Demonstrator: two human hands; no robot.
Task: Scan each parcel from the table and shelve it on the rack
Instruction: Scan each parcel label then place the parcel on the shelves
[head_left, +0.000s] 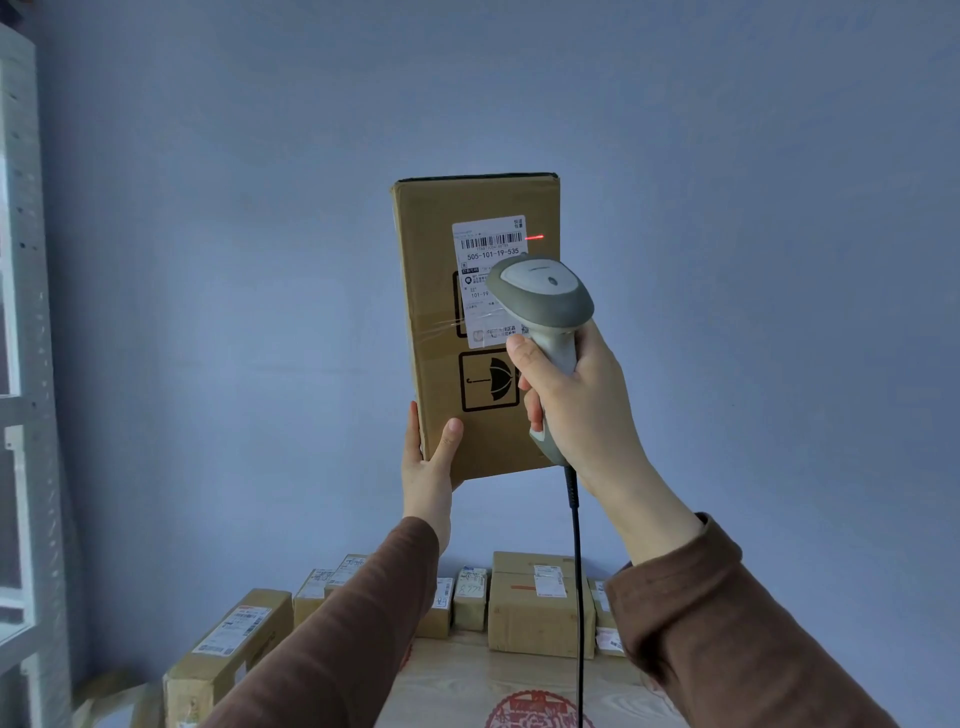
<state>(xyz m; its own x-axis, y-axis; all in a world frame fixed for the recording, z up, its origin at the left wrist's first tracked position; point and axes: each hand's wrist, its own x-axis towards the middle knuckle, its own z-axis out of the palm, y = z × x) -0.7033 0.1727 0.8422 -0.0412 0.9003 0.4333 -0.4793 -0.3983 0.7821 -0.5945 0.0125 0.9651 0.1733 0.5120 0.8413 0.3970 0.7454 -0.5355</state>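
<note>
Lower frame, nearest: brown sleeves (332, 644) rising from both bottom corners. Centre: left hand (428, 467) gripping lower left corner of box (441, 291), thumb on front face, box held upright above the hand. Right hand (576, 400) closed around scanner (543, 301) handle, just right of box, cable (577, 597) hanging down. Red line (535, 237) beside barcode on label (491, 260). Bottom, farther: parcels (540, 603) on table (519, 680). Left edge: rack (26, 364).

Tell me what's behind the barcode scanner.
The shipping label on the held cardboard box; its barcode shows above the barcode scanner, but the label's lower right part is covered.
</note>
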